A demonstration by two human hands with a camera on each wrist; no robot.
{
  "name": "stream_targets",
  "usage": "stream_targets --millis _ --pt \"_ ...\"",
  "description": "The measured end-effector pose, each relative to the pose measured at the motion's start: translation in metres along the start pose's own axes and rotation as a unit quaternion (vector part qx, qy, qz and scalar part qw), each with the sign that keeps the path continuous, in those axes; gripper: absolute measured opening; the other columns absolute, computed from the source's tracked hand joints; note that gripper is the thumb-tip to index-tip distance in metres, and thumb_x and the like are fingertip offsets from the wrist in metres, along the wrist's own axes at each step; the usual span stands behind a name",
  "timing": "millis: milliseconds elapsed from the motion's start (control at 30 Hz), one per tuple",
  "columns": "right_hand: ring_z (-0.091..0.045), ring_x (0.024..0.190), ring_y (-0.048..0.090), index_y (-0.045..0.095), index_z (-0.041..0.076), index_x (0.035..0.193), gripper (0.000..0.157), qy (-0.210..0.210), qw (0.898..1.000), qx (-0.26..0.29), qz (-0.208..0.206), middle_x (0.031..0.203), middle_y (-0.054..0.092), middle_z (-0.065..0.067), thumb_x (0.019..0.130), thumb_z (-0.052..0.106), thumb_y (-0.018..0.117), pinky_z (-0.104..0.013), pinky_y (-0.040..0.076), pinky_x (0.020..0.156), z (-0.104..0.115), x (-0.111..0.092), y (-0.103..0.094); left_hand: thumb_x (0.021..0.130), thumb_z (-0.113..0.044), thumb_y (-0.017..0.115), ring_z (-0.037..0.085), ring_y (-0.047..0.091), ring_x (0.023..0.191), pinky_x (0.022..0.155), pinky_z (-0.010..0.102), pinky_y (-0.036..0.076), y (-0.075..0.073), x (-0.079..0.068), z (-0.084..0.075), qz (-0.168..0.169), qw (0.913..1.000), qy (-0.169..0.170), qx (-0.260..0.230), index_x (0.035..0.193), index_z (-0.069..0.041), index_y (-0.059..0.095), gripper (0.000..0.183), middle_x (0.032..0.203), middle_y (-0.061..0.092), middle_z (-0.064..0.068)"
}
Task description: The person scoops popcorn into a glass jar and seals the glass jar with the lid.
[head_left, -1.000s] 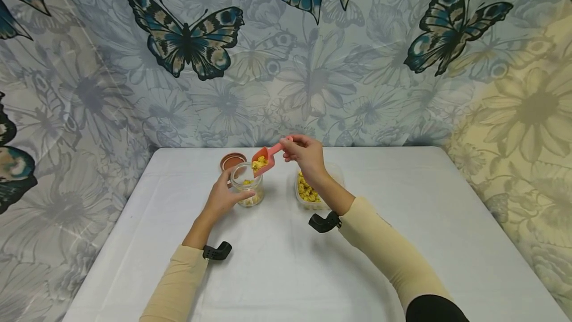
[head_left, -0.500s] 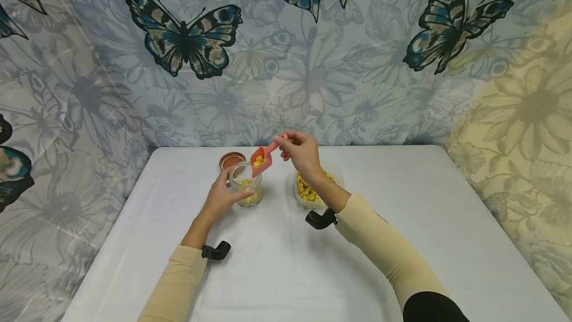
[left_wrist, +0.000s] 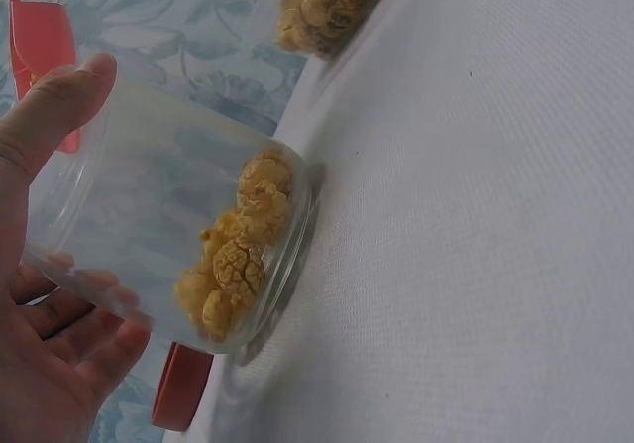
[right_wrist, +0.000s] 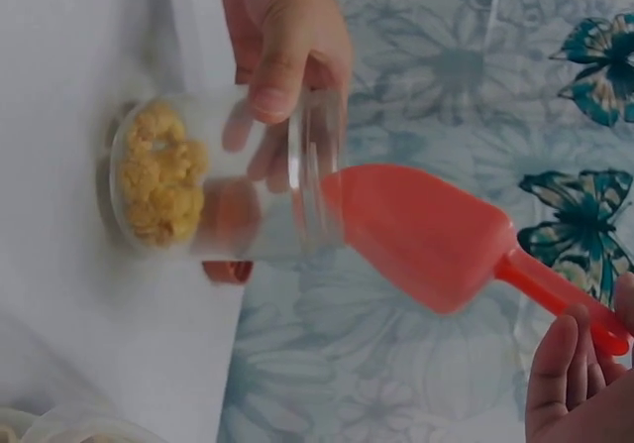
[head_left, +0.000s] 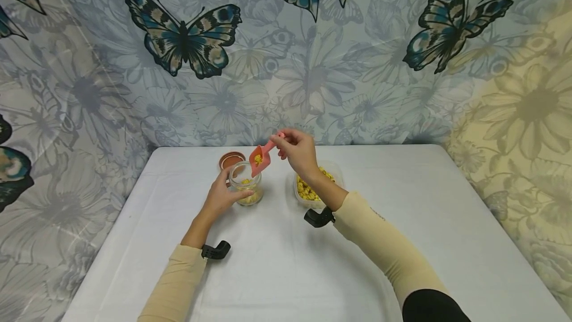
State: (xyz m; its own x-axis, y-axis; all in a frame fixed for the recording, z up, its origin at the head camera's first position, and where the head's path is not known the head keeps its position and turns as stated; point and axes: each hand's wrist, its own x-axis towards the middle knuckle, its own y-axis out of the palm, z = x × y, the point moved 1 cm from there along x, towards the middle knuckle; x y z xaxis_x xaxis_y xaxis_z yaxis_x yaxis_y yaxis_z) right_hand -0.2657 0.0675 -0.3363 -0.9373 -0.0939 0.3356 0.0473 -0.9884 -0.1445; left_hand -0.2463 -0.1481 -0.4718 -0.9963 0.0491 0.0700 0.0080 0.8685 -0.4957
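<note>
Over the glass jar (left_wrist: 163, 190): pink scoop (head_left: 259, 160), tip at the mouth, popcorn (head_left: 258, 159) aboard.
Right hand (head_left: 300, 153) pinches the scoop, long axis sloping down-left; left hand (head_left: 221, 197), nearer, grips the jar upright on the table (head_left: 277, 267).

Free gap btwn jar (head_left: 249, 183) & tub (head_left: 309, 204); lid (head_left: 231, 160) blocks behind jar.

The scoop (right_wrist: 426, 235) is plain coral red, the popcorn (left_wrist: 238, 270) golden yellow with brownish crackled patches, the jar (left_wrist: 158, 166) and the tub (head_left: 309, 204) clear and colourless, the lid (head_left: 232, 159) reddish brown. The tablecloth (head_left: 268, 267) is plain white, the sleeves (head_left: 380, 242) beige, the wrist cameras (head_left: 217, 250) black. The backdrop (head_left: 313, 88) is pale grey-blue with grey flowers, yellowish at the right, and patterned with butterflies (head_left: 185, 43) in teal, black and cream.
</note>
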Motion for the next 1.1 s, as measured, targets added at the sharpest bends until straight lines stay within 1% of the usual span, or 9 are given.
stream_targets --millis 233,467,567,667,767,900,1033,1100 --pt "-0.033 0.059 0.059 0.064 -0.004 0.09 0.022 -0.008 1.0 -0.021 -0.01 0.071 0.061 -0.015 0.083 0.017 0.065 -0.025 0.052 0.051 0.005 0.002 0.004 0.062 -0.049 0.077 0.026 0.04 0.126 0.103 0.046 0.037 -0.002 0.0 -0.002 0.0 1.0 -0.006 0.001 0.136 -0.015 0.031 0.093 0.138 0.039 0.01" --pt "-0.032 0.057 0.058 0.063 -0.006 0.091 0.02 -0.026 0.999 -0.031 0.002 0.077 0.063 -0.026 0.083 0.013 0.064 -0.026 0.052 0.05 0.007 0.004 0.009 0.062 -0.051 0.077 0.025 0.04 0.127 0.103 0.046 0.037 -0.002 -0.001 -0.002 0.003 0.9999 -0.01 0.0 0.136 -0.016 0.031 0.094 0.137 0.04 0.009" --pt "-0.03 0.057 0.058 0.063 -0.005 0.091 0.02 -0.037 0.998 -0.042 0.012 0.077 0.062 -0.027 0.084 0.014 0.063 -0.027 0.053 0.051 0.007 0.003 0.011 0.062 -0.049 0.077 0.027 0.041 0.126 0.103 0.047 0.036 -0.002 -0.001 -0.001 0.004 1.0 -0.008 -0.002 0.136 -0.015 0.032 0.092 0.136 0.041 0.01" --pt "-0.032 0.059 0.058 0.063 -0.005 0.089 0.02 -0.045 0.998 -0.047 0.02 0.078 0.062 -0.027 0.084 0.015 0.063 -0.03 0.053 0.053 0.007 0.002 0.012 0.063 -0.047 0.077 0.028 0.041 0.125 0.103 0.048 0.036 -0.002 -0.001 -0.001 0.006 1.0 -0.007 -0.004 0.136 -0.015 0.032 0.091 0.136 0.042 0.011" --pt "-0.034 0.06 0.058 0.063 -0.004 0.089 0.019 -0.057 0.997 -0.051 0.018 0.077 0.062 -0.025 0.085 0.015 0.062 -0.03 0.054 0.054 0.005 0.002 0.014 0.063 -0.047 0.078 0.028 0.041 0.125 0.103 0.048 0.036 -0.002 -0.001 -0.001 0.007 0.9999 -0.007 -0.004 0.135 -0.016 0.032 0.091 0.136 0.042 0.011" --pt "-0.033 0.059 0.057 0.063 -0.004 0.086 0.018 -0.098 0.993 -0.069 0.02 0.073 0.063 -0.02 0.084 0.014 0.062 -0.026 0.052 0.052 0.006 0.003 0.016 0.063 -0.046 0.078 0.026 0.041 0.125 0.103 0.047 0.036 -0.001 -0.002 -0.001 0.004 1.0 0.0 -0.008 0.135 -0.015 0.033 0.09 0.136 0.042 0.011" --pt "-0.027 0.055 0.056 0.061 -0.003 0.079 0.015 -0.155 0.982 -0.102 0.037 0.069 0.063 -0.016 0.083 0.011 0.063 -0.021 0.048 0.051 0.008 0.003 0.019 0.063 -0.045 0.078 0.024 0.041 0.125 0.104 0.046 0.036 -0.001 -0.002 -0.001 -0.001 0.9999 0.008 -0.008 0.135 -0.015 0.033 0.089 0.135 0.042 0.009" --pt "-0.025 0.055 0.056 0.061 -0.003 0.077 0.015 -0.17 0.978 -0.116 0.044 0.068 0.062 -0.015 0.083 0.011 0.063 -0.019 0.047 0.051 0.009 0.002 0.021 0.064 -0.044 0.078 0.023 0.041 0.125 0.104 0.045 0.037 0.0 -0.002 -0.001 -0.002 1.0 0.007 -0.006 0.135 -0.015 0.034 0.089 0.135 0.042 0.008"
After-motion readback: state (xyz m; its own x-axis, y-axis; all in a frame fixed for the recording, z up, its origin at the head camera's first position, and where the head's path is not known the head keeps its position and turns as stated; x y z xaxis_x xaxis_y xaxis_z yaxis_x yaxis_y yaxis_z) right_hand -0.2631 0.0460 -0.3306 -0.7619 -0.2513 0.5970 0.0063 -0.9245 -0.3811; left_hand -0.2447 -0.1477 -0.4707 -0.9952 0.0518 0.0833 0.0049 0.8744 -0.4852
